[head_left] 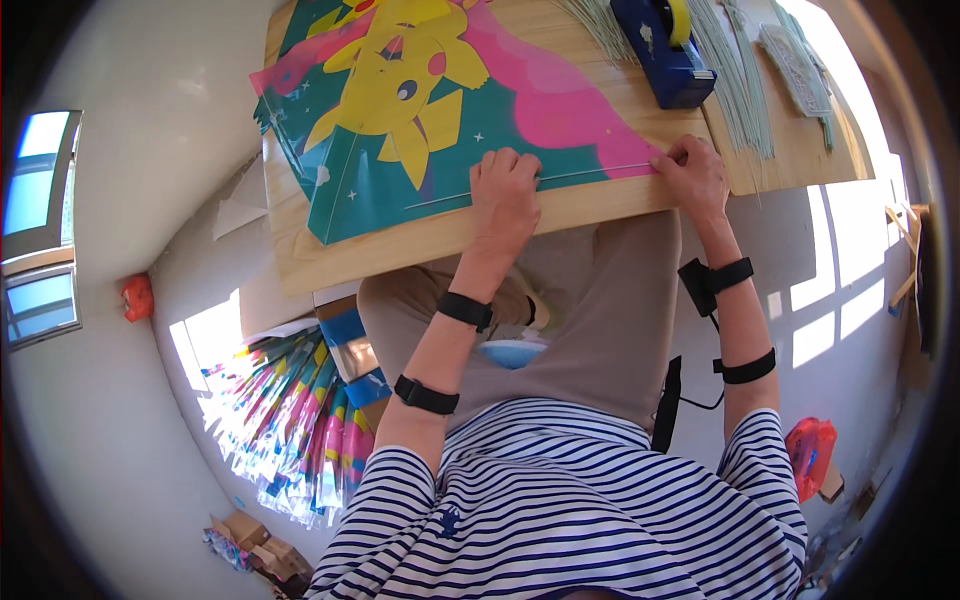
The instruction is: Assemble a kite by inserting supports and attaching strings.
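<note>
A thin pale rod (590, 174) lies along the near edge of a printed plastic sheet (560, 122), which is teal and pink with a yellow cartoon figure upside down to me. My left hand (505, 192) is closed over the rod near its middle, knuckles up, and presses on the sheet. At the rod's right end, by the sheet's pink corner, my right hand (693, 177) pinches with thumb and fingers. Both sets of fingertips are partly hidden. The sheet's left side stands up in a clear fold near the table's left edge.
The wooden table (400, 263) carries a dark blue tape dispenser (665, 58), loose pale green sticks (738, 95) and a clear plastic pack (795, 68). Below, at left, a fanned pile of colourful plastic-wrapped pieces (300, 420) lies beside a blue box (350, 350). A red bag (810, 458) sits at right.
</note>
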### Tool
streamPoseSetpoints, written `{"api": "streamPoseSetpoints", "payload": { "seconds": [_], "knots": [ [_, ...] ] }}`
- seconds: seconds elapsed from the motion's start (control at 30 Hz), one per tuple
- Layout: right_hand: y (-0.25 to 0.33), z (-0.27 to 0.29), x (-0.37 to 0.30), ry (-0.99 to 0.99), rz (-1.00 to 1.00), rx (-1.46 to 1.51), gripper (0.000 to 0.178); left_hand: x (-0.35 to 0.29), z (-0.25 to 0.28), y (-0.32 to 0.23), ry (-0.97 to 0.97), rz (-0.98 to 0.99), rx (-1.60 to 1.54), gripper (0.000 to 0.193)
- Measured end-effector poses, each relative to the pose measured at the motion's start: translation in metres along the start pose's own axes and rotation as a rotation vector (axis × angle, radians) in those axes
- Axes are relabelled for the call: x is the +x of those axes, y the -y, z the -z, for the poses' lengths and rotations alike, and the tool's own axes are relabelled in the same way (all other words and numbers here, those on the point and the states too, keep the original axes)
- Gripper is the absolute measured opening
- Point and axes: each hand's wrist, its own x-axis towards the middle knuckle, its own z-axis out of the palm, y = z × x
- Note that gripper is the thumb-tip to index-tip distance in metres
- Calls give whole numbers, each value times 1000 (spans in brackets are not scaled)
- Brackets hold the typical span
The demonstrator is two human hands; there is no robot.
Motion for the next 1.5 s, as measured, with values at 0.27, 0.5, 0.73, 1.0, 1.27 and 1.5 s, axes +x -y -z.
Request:
{"api": "streamPoseSetpoints", "payload": {
  "seconds": [0.27,0.5,0.73,1.0,1.27,1.5],
  "knots": [
    [-1,0,0,-14,25,16,30,2,1,9,74,32,-62,10],
    [-4,0,1,-15,15,6,30,3,3,3,112,54,-49,11],
    [-3,-1,1,-20,32,28,31,4,9,17,41,57,-149,11],
    [0,1,0,-11,6,-2,31,-3,12,21,108,45,-68,12],
    [0,1,-1,-27,2,-9,29,-1,7,18,88,-35,53,9],
    [3,3,-1,-16,-7,1,28,3,6,21,78,-55,78,18]
  ]
}}
